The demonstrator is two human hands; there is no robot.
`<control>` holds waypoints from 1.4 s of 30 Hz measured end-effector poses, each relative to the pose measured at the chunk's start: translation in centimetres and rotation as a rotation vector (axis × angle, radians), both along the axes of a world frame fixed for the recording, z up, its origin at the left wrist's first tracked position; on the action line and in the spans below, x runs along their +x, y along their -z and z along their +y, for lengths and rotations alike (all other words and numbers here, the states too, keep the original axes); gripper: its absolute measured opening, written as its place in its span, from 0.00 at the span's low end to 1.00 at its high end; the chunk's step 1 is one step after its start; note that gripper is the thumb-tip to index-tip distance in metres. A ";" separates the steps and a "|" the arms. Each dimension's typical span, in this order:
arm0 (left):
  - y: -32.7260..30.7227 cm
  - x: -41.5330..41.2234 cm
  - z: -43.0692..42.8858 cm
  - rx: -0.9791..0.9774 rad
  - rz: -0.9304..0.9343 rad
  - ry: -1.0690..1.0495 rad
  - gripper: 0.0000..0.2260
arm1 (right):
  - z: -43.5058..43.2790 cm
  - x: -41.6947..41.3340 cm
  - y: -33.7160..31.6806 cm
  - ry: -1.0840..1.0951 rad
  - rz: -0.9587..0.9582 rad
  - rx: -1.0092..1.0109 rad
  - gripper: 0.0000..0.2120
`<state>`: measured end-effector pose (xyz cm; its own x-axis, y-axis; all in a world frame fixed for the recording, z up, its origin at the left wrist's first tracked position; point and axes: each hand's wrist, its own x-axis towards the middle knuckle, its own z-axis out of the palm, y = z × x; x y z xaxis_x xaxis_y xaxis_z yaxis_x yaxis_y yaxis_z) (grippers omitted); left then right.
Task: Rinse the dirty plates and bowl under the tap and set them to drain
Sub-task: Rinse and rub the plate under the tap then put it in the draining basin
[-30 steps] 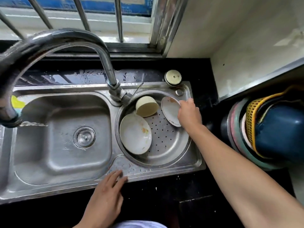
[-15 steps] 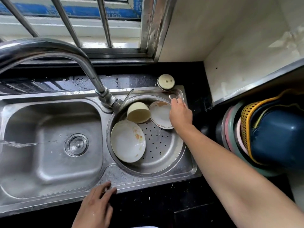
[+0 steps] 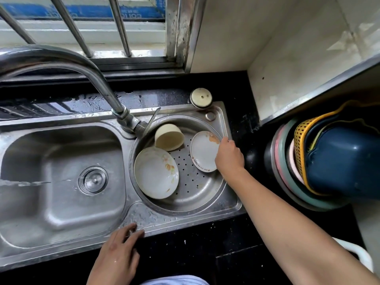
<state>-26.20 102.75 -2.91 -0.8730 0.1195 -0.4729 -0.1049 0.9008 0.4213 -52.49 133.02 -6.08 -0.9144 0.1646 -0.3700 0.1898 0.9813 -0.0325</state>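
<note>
In the round perforated drainer basin [image 3: 197,192] lie a large white plate [image 3: 154,173] with orange stains, a cream bowl [image 3: 168,137] tipped on its side, and a small white plate [image 3: 202,151] with an orange smear. My right hand [image 3: 229,156] grips the small plate's right rim and holds it tilted against the basin wall. My left hand [image 3: 119,251] rests flat on the sink's front edge, fingers apart, holding nothing. The tap [image 3: 98,79] arches left over the main basin [image 3: 61,182]; a thin stream of water shows at the far left.
A round cream lid [image 3: 201,97] sits on the black counter behind the drainer. Stacked plastic basins and a yellow basket [image 3: 320,159] stand on edge at the right under a shelf. Window bars run along the back.
My right hand has closed on the small plate's rim and tilted it up. The view has shifted; my left hand stays on the sink's front edge.
</note>
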 end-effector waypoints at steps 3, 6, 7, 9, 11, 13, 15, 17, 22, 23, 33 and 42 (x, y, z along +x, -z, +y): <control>0.1 0.1 -0.3 0.007 0.004 -0.005 0.23 | 0.3 0.7 -0.1 -0.008 -0.020 0.044 0.14; 0.1 0.1 -0.3 0.007 0.033 0.014 0.25 | 0.0 0.3 -0.2 -0.026 -0.019 0.061 0.14; 0.0 0.1 -0.2 0.010 0.030 0.014 0.26 | -0.1 -0.1 -0.3 -0.035 -0.013 0.067 0.15; -0.2 0.0 -0.2 0.013 0.026 0.016 0.26 | -0.4 -1.1 -0.5 -0.062 0.001 0.081 0.15; -0.3 0.0 -0.1 0.007 0.024 0.016 0.24 | -0.8 -2.2 -0.6 -0.098 0.015 0.099 0.17; -0.1 0.0 -0.1 0.003 0.014 -0.003 0.22 | -1.3 -3.1 -0.6 -0.149 0.024 0.118 0.18; 0.1 0.2 -0.1 0.004 0.016 -0.011 0.22 | -1.8 -3.7 -0.5 -0.212 0.026 0.143 0.18; 0.3 0.3 -0.1 0.008 0.034 -0.008 0.24 | -2.2 -4.0 -0.4 -0.263 0.031 0.161 0.17; 0.7 0.5 -0.1 0.024 0.014 -0.032 0.25 | -2.7 -3.7 -0.5 -0.276 0.002 0.175 0.16; 0.8 0.5 -0.1 0.026 0.006 -0.035 0.25 | -2.7 -3.5 -0.5 -0.247 -0.027 0.171 0.17; 0.7 0.6 -0.2 0.026 -0.065 -0.057 0.24 | -3.3 1.0 2.2 0.089 -0.178 0.075 0.14; 0.4 0.4 -0.3 0.020 -0.059 -0.009 0.26 | -4.4 -0.5 4.6 0.165 -0.171 0.065 0.16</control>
<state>-25.77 102.46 -3.26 -0.8448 0.1222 -0.5209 -0.1377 0.8911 0.4324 -52.96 128.67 -10.72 -0.7984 0.3350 -0.5004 0.3448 0.9356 0.0762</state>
